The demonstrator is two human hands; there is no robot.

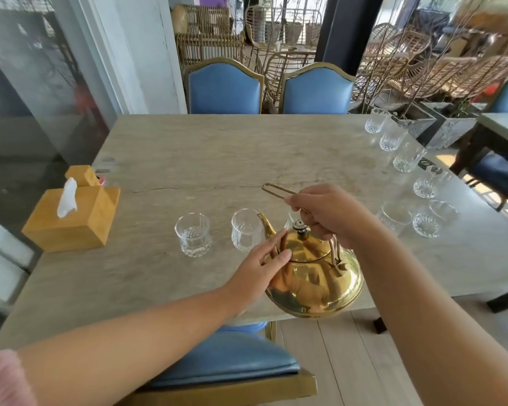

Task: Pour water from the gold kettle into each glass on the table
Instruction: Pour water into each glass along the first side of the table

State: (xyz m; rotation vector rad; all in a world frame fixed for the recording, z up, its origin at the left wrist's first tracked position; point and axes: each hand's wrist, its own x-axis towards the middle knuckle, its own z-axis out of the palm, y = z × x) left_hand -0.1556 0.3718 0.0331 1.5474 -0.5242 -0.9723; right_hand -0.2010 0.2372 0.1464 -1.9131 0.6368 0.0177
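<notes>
I log mid-pour: right hand (326,212) gripping the gold kettle (314,276) handle, left hand (261,268) fingers open steadying its body, spout over second glass (247,230); next, tilt further.

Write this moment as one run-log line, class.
right hand: holds kettle handle | left hand: on kettle body | spout: at second glass | first glass: holds water
</notes>
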